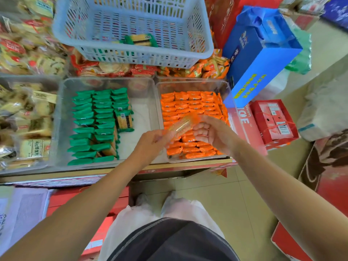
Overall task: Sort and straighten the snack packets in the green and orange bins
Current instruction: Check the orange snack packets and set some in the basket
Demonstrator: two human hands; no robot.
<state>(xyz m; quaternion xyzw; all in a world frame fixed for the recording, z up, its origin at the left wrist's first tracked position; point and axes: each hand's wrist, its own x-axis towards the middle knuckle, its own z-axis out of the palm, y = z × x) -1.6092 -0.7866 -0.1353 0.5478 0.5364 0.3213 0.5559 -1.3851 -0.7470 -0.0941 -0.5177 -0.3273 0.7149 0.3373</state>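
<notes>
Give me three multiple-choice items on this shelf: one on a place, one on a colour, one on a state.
1. Where is the packet that the left hand and right hand grip?
A) over the blue box
B) over the orange bin
C) over the floor

2. What colour are the ends of the lone packet in the grey basket?
A) red
B) blue
C) green

3. How full is the green bin?
A) partly filled, bare floor on its right side
B) packed wall to wall
C) empty

Answers:
1 B: orange packets lie right beneath it.
2 C: green ends frame its yellow middle.
3 A: green packets fill only the left side.
</notes>
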